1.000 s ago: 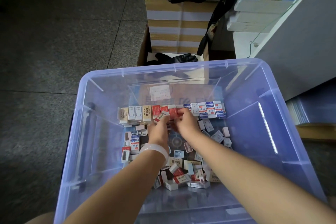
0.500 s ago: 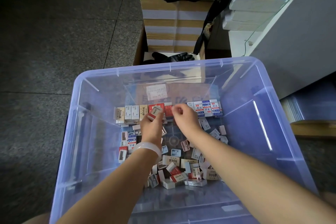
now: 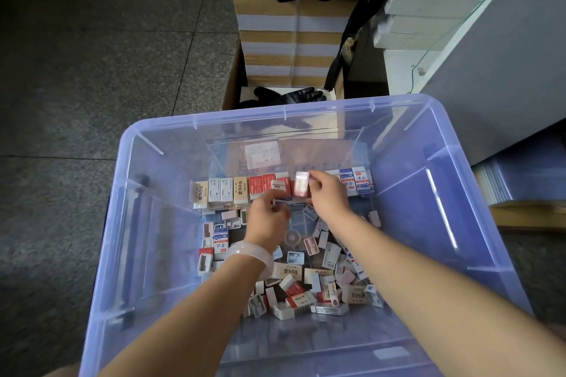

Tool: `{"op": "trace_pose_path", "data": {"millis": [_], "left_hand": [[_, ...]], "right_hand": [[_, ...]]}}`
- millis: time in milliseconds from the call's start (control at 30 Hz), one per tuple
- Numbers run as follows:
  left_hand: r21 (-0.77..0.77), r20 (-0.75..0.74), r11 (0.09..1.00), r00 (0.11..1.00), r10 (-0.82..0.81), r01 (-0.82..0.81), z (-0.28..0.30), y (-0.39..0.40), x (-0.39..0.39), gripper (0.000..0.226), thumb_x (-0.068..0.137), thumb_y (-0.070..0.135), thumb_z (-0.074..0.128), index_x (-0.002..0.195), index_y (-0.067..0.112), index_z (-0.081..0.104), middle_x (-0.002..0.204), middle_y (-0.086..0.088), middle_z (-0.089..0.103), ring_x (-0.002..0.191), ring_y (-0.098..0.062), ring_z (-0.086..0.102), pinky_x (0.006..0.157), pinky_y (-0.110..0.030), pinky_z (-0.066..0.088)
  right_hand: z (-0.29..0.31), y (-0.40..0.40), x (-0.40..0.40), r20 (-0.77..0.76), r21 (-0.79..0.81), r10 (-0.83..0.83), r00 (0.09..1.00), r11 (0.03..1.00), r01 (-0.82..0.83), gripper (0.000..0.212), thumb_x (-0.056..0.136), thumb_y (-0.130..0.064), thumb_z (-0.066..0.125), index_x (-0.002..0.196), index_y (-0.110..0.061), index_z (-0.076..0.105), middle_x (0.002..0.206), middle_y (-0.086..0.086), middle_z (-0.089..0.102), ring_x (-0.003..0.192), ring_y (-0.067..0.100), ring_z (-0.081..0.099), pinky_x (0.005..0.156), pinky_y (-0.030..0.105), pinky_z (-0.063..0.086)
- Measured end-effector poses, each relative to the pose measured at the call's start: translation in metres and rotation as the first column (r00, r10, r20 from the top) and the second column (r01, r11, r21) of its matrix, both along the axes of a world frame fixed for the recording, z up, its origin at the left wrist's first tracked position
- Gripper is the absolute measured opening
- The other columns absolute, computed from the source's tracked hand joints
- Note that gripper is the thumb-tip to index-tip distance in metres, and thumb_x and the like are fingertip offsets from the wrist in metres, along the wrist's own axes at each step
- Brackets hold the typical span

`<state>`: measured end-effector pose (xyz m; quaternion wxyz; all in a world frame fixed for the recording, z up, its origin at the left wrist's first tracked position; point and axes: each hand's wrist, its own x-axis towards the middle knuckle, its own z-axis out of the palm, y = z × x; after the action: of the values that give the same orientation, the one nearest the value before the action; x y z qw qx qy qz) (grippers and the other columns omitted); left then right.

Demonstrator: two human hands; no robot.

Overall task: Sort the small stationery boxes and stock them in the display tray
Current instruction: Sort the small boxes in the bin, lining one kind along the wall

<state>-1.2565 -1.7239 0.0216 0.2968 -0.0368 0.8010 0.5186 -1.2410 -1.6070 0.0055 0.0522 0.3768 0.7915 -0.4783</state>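
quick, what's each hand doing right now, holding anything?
Left hand: pinching a small red-and-white box.
Right hand: pinching a small pink-and-white box over the sorted row.

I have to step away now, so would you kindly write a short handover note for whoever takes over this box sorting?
Right hand: pinches a small pink-and-white box at the upright row.
Left hand: fingers curled around another small box, just below the row.
Both hands work inside the clear plastic bin.
Done: one row of boxes stands along the far side, grouped by colour: beige and white, red, blue.
Left: seat these two boxes, then sort the loose pile on the bin floor nearer you.
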Motion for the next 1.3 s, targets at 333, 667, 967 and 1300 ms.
{"op": "trace_pose_path", "data": {"millis": [333, 667, 967, 1300], "left_hand": [[0.144, 0.059, 0.978, 0.988, 0.142, -0.149, -0.003, 0.008, 0.000, 0.027, 0.089, -0.001, 0.059, 0.104, 0.010, 0.040, 0.103, -0.010, 0.059, 0.083, -0.016, 0.066, 0.075, -0.025, 0.056], [-0.055, -0.068, 0.979, 0.977, -0.200, 0.197, 0.001, 0.003, -0.003, 0.022, 0.087, 0.009, 0.064, 0.109, 0.010, 0.060, 0.100, 0.000, 0.060, 0.080, -0.013, 0.057, 0.074, -0.024, 0.052], [-0.492, 0.060, 0.463, 0.560, -0.826, 0.737, -0.003, 0.008, -0.001, 0.068, 0.097, 0.010, 0.041, 0.152, 0.030, 0.005, 0.087, -0.009, 0.059, 0.065, -0.015, 0.053, 0.064, -0.026, 0.052], [-0.759, 0.103, 0.265, 0.512, -0.853, 0.595, -0.008, 0.006, -0.003, 0.085, 0.097, 0.027, 0.046, 0.145, 0.034, -0.024, 0.090, -0.009, 0.057, 0.066, -0.018, 0.056, 0.055, -0.029, 0.047]], "right_hand": [[0.000, -0.002, 0.006, -0.044, 0.182, 0.058, 0.997, 0.982, -0.049, 0.027, 0.093, -0.007, 0.048, 0.113, -0.004, 0.066, 0.117, 0.012, 0.061, 0.107, 0.023, 0.057, 0.091, 0.026, 0.042], [0.010, -0.003, 0.006, -0.027, -0.082, -0.110, 0.994, 0.991, 0.108, 0.028, 0.089, -0.013, 0.059, 0.116, -0.013, 0.058, 0.108, 0.003, 0.062, 0.096, 0.022, 0.062, 0.086, 0.038, 0.053], [0.002, -0.004, 0.014, -0.030, 0.091, -0.264, 0.964, 0.960, 0.265, 0.020, 0.092, -0.010, 0.054, 0.111, -0.007, 0.060, 0.113, 0.009, 0.062, 0.103, 0.024, 0.058, 0.079, 0.026, 0.043], [-0.004, -0.003, 0.013, 0.035, 0.183, -0.169, 0.985, 0.970, 0.160, 0.020, 0.091, -0.009, 0.055, 0.110, -0.006, 0.060, 0.119, 0.011, 0.055, 0.100, 0.024, 0.056, 0.074, 0.024, 0.038]]}}
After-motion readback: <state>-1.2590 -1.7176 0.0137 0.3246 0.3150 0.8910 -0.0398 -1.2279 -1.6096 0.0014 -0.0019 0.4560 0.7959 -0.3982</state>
